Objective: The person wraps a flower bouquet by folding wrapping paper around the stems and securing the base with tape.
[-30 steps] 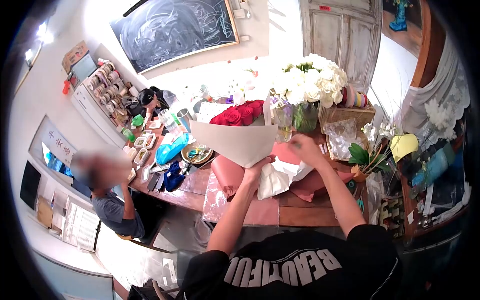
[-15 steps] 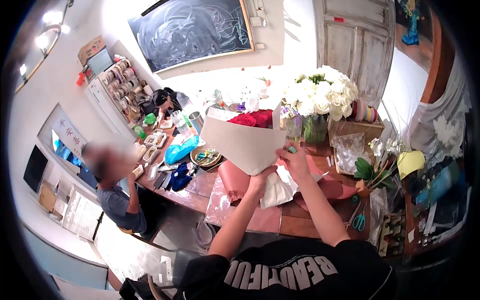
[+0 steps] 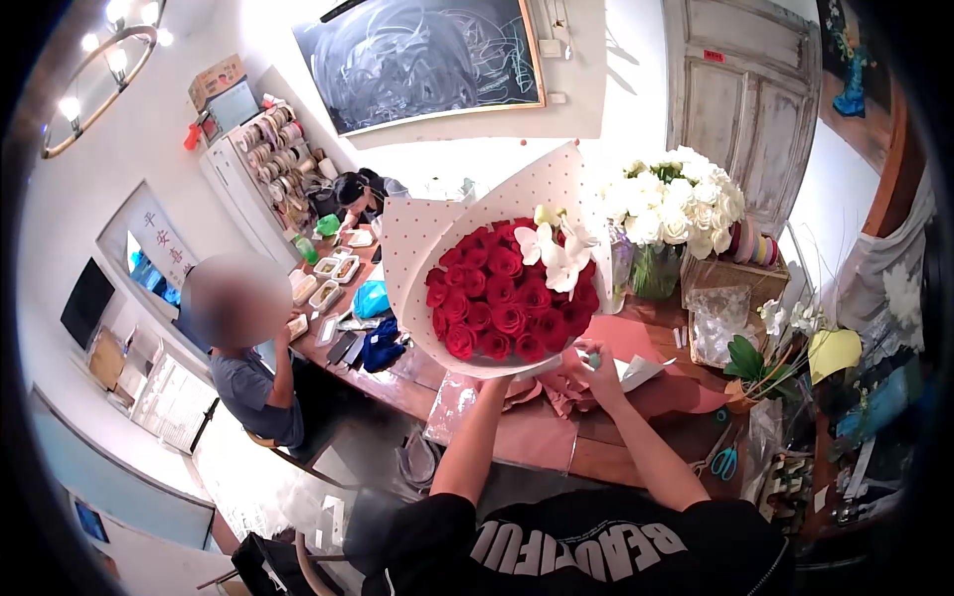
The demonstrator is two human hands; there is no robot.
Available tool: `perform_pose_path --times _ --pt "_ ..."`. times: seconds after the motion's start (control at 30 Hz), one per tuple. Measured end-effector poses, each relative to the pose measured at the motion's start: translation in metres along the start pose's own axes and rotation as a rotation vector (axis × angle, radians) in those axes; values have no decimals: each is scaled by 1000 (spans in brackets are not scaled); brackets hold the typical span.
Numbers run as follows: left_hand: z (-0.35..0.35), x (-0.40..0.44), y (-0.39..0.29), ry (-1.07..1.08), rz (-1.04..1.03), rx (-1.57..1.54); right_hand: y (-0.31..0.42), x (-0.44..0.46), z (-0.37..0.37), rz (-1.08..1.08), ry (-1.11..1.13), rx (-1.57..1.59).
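Observation:
A bouquet of red roses (image 3: 502, 303) with white orchids (image 3: 556, 253) at its upper right tips toward me, its blooms in full view. Cream dotted wrapping paper (image 3: 497, 207) surrounds it. My left hand (image 3: 499, 386) supports the bouquet from below; its fingers are mostly hidden behind the wrap. Beside the lower right of the wrap, my right hand (image 3: 594, 375) is closed on a small greenish item (image 3: 591, 350), too small to make out. Pink-red paper (image 3: 646, 343) lies under and beside my hands.
White roses (image 3: 676, 204) stand in a glass vase beyond the bouquet. Scissors (image 3: 724, 462) lie at the table's right. A potted orchid (image 3: 760, 363) stands nearby. Two people sit at the left, one in a grey shirt (image 3: 258, 397), among food containers (image 3: 326, 295).
The bouquet has turned from showing its cream paper side to showing its rose tops. My right hand has lowered slightly beside the wrap. The whole view has shifted a little.

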State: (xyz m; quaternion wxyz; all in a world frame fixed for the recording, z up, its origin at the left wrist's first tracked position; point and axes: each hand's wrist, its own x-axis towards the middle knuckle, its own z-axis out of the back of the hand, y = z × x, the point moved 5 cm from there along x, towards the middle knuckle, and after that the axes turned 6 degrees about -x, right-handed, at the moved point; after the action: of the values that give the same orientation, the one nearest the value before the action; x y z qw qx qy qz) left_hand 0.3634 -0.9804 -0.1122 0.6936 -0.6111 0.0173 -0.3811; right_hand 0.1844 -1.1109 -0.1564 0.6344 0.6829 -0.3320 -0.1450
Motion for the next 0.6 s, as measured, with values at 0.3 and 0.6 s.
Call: perform_pose_path --times 0.3,0.6 --pt "-41 -36 52 74 -4 36 -13 4 -25 140 110 -276" --pt "-54 -39 57 65 -51 50 9 -8 1 2 15 -351"
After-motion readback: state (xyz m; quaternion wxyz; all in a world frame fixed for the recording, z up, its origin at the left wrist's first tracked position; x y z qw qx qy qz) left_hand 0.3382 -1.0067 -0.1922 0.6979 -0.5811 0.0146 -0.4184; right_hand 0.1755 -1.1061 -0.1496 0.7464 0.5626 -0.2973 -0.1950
